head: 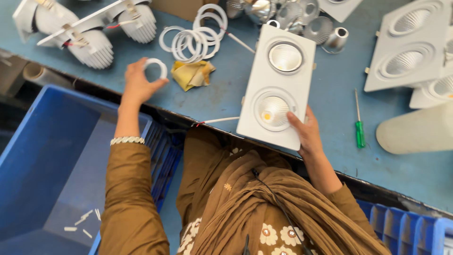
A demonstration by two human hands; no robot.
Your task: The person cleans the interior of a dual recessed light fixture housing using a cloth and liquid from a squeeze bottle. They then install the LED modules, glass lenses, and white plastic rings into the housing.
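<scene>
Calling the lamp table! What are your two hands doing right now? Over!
Left hand pinching a small white plastic ring. Right hand gripping the white rectangular twin-spotlight fitting by its near corner. Crumpled yellow cloth beside the ring.

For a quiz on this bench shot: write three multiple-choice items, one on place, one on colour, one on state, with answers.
1. Where does the screwdriver lie?
A. right of the twin-lamp fixture
B. in the blue bin
C. on the yellow cloth

2. What colour is the screwdriver's handle?
A. red
B. green
C. black

3. What does the left hand hold?
A. nothing
B. a white ring
C. a wire

Answers: 1 A, it rests on the table beyond the right hand; 2 B, the handle shows green; 3 B, the fingers pinch the ring.
</scene>
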